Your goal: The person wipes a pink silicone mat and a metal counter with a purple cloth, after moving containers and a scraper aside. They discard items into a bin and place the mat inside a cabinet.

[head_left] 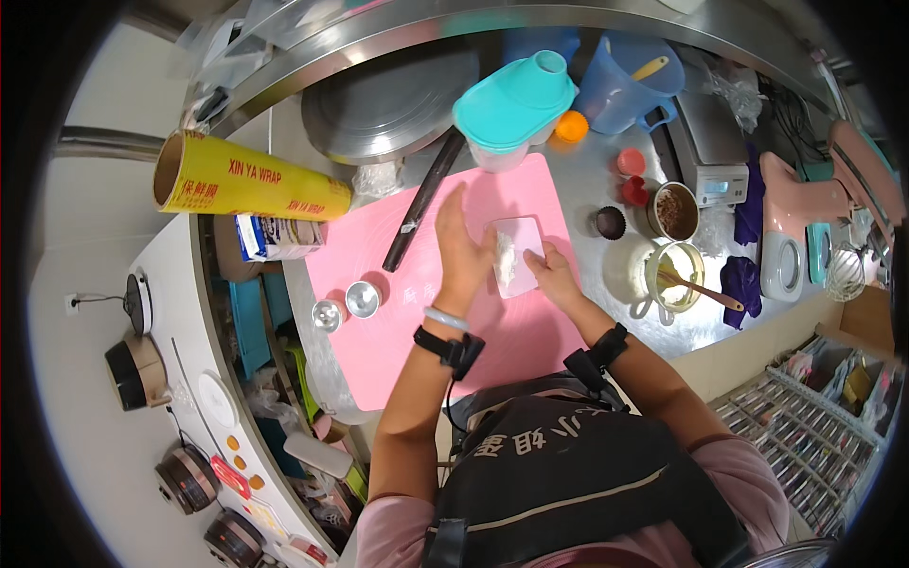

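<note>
Right hand [557,276] pinches a pale card [525,237], left hand [462,254] spread at its edge.

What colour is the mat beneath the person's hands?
The mat is pink, with faint paler markings; the head view shows it best.

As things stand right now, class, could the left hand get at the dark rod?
Probably yes: the left hand looks open, fingers extended, and the dark rod lies to its left, with only pink mat visible between them.
</note>
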A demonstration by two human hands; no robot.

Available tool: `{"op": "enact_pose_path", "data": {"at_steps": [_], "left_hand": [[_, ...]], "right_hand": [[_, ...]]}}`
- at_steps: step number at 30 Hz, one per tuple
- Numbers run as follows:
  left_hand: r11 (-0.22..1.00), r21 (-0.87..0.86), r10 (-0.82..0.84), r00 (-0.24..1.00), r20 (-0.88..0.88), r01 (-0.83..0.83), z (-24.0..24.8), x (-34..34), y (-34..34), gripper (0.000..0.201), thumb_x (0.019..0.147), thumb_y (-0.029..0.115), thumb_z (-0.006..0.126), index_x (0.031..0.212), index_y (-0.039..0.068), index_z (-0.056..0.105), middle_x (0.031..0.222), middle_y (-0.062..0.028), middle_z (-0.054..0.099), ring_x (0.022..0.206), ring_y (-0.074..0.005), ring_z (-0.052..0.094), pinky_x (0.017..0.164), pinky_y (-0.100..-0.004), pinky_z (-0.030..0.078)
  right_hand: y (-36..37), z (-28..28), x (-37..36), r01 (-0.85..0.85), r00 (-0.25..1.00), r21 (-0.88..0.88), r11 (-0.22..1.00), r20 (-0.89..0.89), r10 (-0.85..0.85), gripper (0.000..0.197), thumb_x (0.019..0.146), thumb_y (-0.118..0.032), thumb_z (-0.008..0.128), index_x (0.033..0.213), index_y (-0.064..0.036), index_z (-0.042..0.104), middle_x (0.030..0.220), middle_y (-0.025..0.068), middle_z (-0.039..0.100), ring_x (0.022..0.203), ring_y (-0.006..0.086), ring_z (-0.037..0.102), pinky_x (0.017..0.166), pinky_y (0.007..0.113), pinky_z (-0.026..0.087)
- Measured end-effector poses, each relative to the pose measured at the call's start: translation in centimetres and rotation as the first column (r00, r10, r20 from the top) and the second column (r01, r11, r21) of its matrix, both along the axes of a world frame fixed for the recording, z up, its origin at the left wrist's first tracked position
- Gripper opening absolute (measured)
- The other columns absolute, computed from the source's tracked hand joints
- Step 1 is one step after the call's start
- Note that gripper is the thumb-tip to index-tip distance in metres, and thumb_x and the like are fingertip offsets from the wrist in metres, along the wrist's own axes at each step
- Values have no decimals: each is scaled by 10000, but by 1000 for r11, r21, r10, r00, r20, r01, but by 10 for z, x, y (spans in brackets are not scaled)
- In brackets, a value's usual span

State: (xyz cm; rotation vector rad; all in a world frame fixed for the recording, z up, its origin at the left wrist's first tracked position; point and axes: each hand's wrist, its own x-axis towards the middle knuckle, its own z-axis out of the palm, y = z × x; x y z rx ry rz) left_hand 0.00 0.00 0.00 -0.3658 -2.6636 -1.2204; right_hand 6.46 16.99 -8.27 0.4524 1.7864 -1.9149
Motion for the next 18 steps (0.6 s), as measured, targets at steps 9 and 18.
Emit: {"op": "enact_pose_path", "data": {"at_steps": [9, 18], "left_hand": [[898, 424, 135, 991, -17, -115, 1, -80, 40, 919, 532, 160, 845, 1245, -79, 317, 1208, -226, 429, 1145, -332, 422, 984, -379, 335], [864, 497, 182, 970, -160, -80, 8, -95, 60, 791, 563, 205, 805, 1189, -36, 386, 1131, -171, 465, 1093, -310, 455, 910, -372, 384]], "right_hand": [[28, 81, -18, 84, 832, 928, 364, -266, 487, 363, 863, -277, 539, 1104, -8, 503, 885, 147, 579, 776, 334, 591, 694, 394, 486], [0, 187, -175, 333, 207, 903, 269, -349, 914, 732, 648, -161, 711, 1299, -84, 387, 1286, 126, 429, 1226, 294, 384, 1004, 425, 323]]}}
